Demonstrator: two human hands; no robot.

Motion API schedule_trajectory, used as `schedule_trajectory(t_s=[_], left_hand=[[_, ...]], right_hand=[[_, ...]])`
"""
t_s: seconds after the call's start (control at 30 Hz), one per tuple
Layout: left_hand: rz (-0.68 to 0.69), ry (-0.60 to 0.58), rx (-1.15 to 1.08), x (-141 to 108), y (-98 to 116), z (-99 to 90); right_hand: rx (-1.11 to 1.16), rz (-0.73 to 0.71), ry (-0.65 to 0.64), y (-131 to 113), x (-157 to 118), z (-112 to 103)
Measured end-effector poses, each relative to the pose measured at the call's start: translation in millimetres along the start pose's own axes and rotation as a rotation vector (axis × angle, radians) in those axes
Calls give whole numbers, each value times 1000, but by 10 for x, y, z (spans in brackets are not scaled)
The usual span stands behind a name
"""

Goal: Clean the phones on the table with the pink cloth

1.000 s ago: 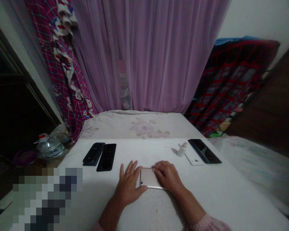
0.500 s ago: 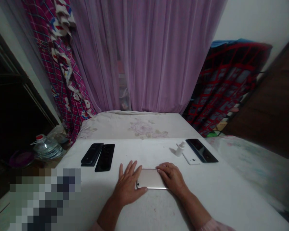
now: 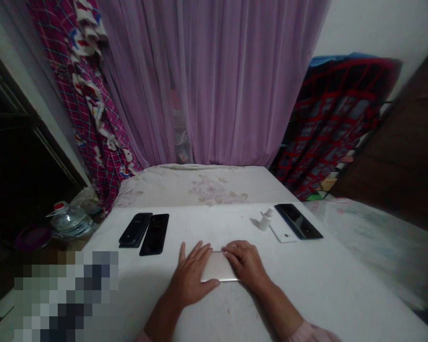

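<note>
A pale gold smartphone lies back up on the white cloth, long side across. My left hand covers its left end, thumb along the near edge and index fingertip at the far edge; the other fingers are spread. My right hand covers the right end. Its fingers are pinched together at the far edge of the phone, around a small whitish bit that I cannot make out.
Two dark phones, one of them a black phone, lie at left. At right are a small white spray bottle, a white phone and a dark phone. A water jug stands beyond the table's left side.
My right hand has slid left along the phone's far edge. My left hand now covers the camera corner that showed before. The other phones and the bottle have stayed put.
</note>
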State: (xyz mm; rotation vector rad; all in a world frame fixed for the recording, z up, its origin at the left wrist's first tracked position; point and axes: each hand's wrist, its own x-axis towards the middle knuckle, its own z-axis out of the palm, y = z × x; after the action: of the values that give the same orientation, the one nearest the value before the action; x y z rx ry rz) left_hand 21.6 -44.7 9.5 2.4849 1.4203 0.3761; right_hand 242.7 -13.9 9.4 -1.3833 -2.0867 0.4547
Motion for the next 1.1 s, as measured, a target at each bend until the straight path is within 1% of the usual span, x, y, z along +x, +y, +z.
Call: schedule_trajectory(t_s=[0.23,0.33,0.4,0.47,0.6,0.67,0.73,0.87,1.0,1.1], left_hand=[[-37,-40,-4,14,78,-92],[-51,-65,-9,18,84,-104],[-51,-71,-9,20,78,-95],[-40,-59,3,19,67,-78],[-5,-30,39,15,50,-48],[1,-36,46,12,47,-45],[0,-41,49,9,47,-47],[-9,-34,50,9,45,-49],[-17,-38,47,10,33,-30],[5,-19,54,5,14,-4]], right_hand=[[5,40,7,252,-101,-226],[0,66,16,360,-157,-290],[-8,65,32,378,-178,-282],[-12,27,50,338,-176,-223],[-14,-126,70,141,-107,-24],[-40,-156,68,54,-69,48],[-66,-147,57,11,-50,73],[-57,-110,59,61,-69,34],[24,-99,74,199,-95,-28],[86,-77,86,297,-101,-79]])
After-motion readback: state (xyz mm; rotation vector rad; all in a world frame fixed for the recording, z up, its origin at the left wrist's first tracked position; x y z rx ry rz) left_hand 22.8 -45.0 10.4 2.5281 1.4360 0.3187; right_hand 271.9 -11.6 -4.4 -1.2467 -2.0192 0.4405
